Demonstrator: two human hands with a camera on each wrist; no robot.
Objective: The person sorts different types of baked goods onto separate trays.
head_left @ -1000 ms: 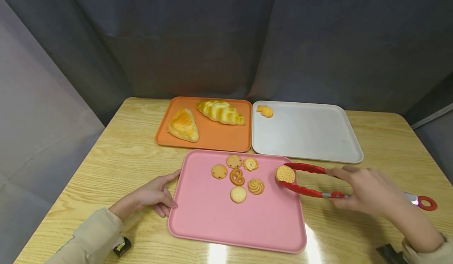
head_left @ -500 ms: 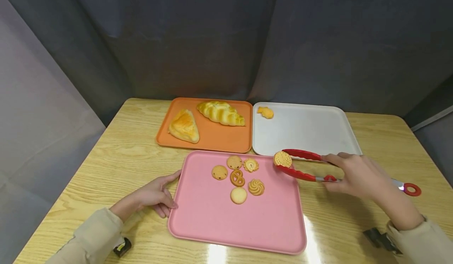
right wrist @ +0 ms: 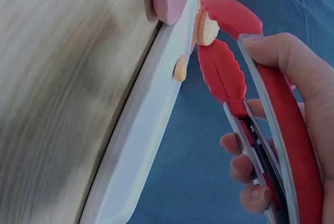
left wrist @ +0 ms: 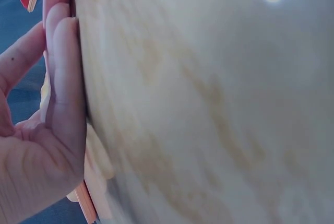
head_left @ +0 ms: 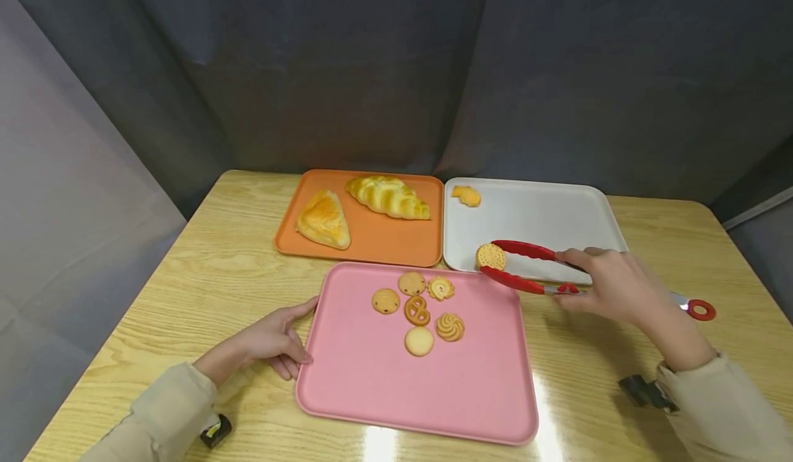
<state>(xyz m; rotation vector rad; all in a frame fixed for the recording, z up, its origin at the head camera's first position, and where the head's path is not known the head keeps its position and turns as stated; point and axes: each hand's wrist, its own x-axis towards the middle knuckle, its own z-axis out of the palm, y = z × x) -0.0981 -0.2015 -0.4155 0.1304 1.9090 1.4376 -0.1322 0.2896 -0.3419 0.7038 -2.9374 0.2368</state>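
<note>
My right hand holds red-tipped metal tongs. A round yellow cookie dotted with holes is pinched between the tongs' tips, over the near left edge of the white tray. In the right wrist view, the same cookie sits between the scalloped red ends. At the left rim of the pink tray, my left hand grips the edge. The left wrist view has its fingers lying along the tray's side.
Several cookies, including a pretzel-shaped one and a swirl cookie, lie on the pink tray. An orange tray bears a triangular pastry and a braided bread. A fish-shaped cracker is on the white tray.
My right hand has carried the tongs and the dotted cookie away from me and slightly left, from the pink tray's right edge to the white tray's near edge. My left hand has stayed put.
</note>
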